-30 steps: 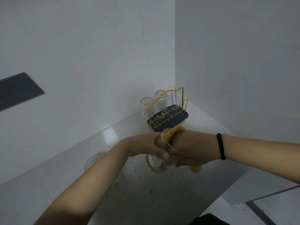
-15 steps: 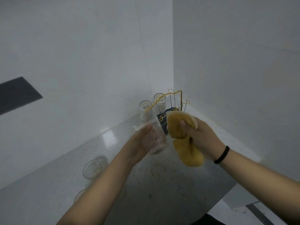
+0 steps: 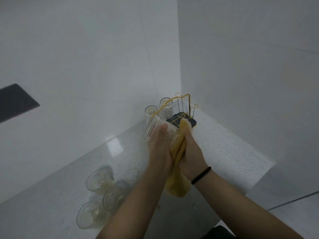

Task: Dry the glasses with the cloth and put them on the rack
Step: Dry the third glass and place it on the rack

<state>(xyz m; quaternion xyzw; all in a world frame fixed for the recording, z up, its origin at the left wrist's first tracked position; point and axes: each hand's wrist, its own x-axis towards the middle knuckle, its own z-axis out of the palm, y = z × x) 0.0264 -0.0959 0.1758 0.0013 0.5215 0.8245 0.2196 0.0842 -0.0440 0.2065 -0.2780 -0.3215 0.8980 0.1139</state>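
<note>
My left hand holds a ribbed clear glass above the counter, its mouth pointing left. My right hand grips the yellow cloth and presses it against the glass's right side; the cloth's tail hangs down under my wrists. The gold wire rack with a dark tray stands just behind my hands in the corner. Two glasses stand upside down at the rack's left side.
Three clear glasses stand in a group on the speckled white counter at lower left. White walls meet in a corner behind the rack. The counter's edge drops off at the right.
My hands have come together: the cloth, held apart from the glass half a second ago, now presses on it. The view has tilted down, showing the three glasses at lower left.
</note>
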